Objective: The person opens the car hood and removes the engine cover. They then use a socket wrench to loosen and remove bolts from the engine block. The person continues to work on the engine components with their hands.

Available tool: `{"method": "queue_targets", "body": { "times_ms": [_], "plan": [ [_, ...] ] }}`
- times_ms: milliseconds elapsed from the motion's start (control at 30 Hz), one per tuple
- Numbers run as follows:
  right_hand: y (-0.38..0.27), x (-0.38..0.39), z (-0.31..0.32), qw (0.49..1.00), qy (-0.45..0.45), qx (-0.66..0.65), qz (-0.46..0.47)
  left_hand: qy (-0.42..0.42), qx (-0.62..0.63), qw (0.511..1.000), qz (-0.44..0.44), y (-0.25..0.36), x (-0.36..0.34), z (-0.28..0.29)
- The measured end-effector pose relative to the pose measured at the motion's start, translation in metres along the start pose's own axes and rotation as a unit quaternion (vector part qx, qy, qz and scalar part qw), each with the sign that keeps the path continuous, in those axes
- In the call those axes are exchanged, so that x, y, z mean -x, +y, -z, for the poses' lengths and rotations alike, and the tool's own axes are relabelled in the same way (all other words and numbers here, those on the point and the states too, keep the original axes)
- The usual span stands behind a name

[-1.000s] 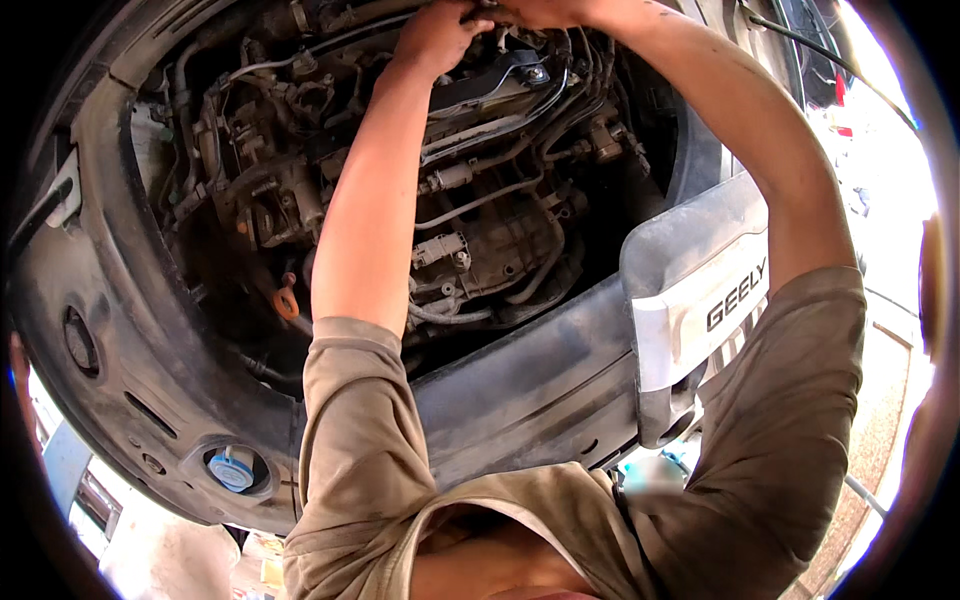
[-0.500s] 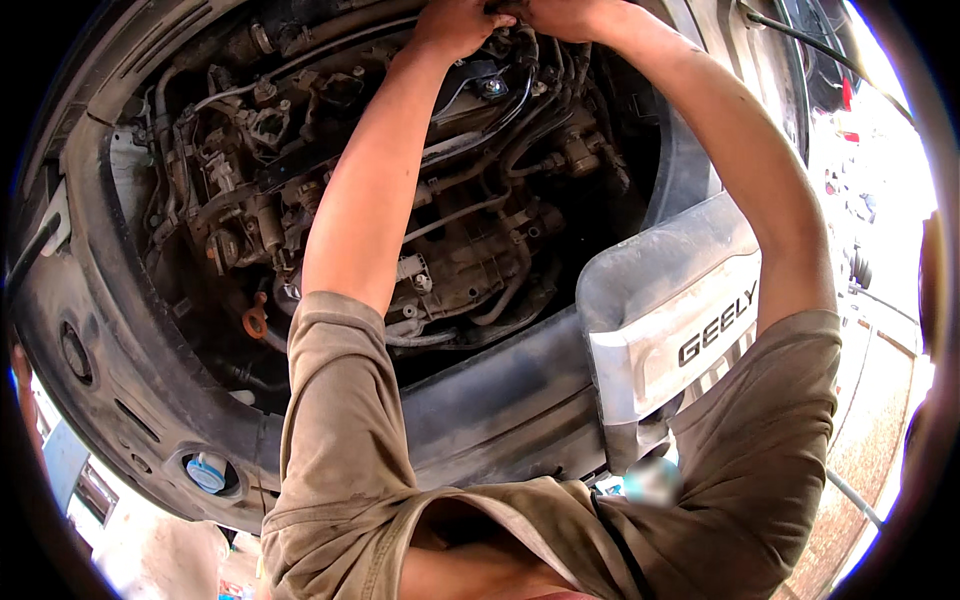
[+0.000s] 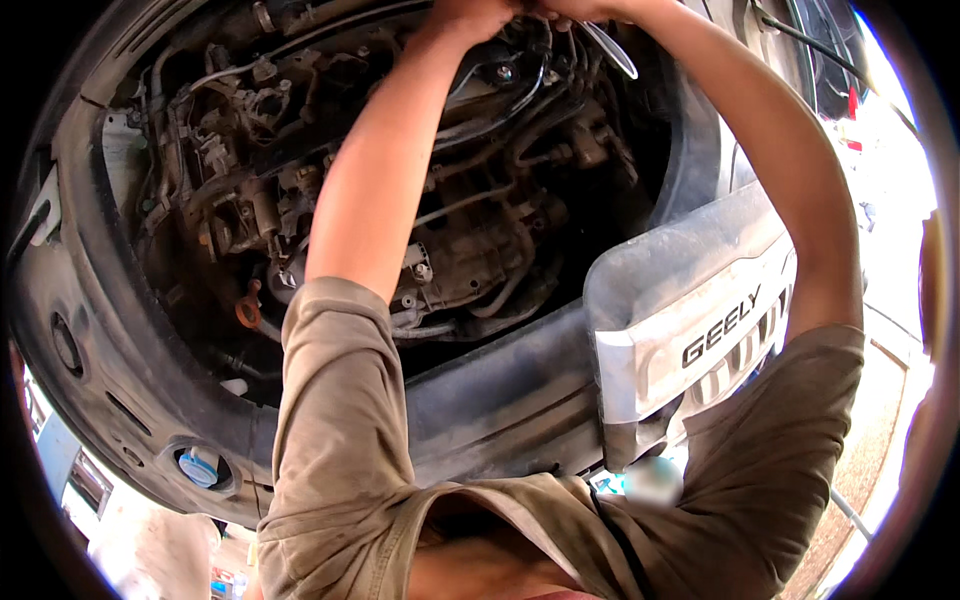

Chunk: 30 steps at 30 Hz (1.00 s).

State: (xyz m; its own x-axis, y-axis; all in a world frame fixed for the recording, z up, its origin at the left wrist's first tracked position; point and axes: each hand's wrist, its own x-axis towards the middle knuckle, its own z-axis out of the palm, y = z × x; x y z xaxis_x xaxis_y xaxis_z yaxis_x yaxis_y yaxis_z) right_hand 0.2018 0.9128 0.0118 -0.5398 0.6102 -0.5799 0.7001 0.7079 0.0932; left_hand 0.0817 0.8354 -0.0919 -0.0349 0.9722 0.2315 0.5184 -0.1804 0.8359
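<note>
Both arms reach to the far side of an open engine bay, over a dusty engine [image 3: 470, 265]. My left hand [image 3: 478, 16] is at the top edge, its fingers curled in and partly cut off; what they grip is hidden. Close beside it, my right hand [image 3: 590, 8] is closed, with a shiny metal tool [image 3: 614, 52] sticking out below it. The tool is slim with a rounded end; its working end is hidden. Black hoses [image 3: 540, 85] run just below the hands.
A grey plastic engine cover [image 3: 690, 290] leans on the front panel [image 3: 490, 400] under my right arm. A blue filler cap [image 3: 198, 466] sits in the panel at left. An orange-brown ring handle [image 3: 248, 308] stands near the engine's left. A thin rod [image 3: 815, 38] crosses at upper right.
The shiny metal tool has come into sight below my right hand. Both hands have shifted slightly to the right and up in the view.
</note>
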Motion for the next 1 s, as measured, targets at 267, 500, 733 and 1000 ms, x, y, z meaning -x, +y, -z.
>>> {"method": "queue_targets", "body": {
  "times_ms": [267,500,733,1000],
  "plan": [
    [-0.015,0.015,0.002,0.996,0.074,0.048,-0.005,-0.037,0.0,0.999,0.036,0.008,0.006,0.013],
    [0.015,0.011,-0.015,0.947,0.207,0.219,0.114,0.042,-0.052,0.994,-0.084,-0.008,0.0,-0.009],
    [-0.027,0.028,0.019,0.993,0.028,0.017,-0.117,-0.002,0.039,0.998,-0.057,0.005,0.004,-0.005],
    [0.011,0.006,-0.016,0.996,0.071,-0.041,-0.027,-0.022,0.079,0.996,-0.027,-0.008,0.001,-0.009]
  ]
}}
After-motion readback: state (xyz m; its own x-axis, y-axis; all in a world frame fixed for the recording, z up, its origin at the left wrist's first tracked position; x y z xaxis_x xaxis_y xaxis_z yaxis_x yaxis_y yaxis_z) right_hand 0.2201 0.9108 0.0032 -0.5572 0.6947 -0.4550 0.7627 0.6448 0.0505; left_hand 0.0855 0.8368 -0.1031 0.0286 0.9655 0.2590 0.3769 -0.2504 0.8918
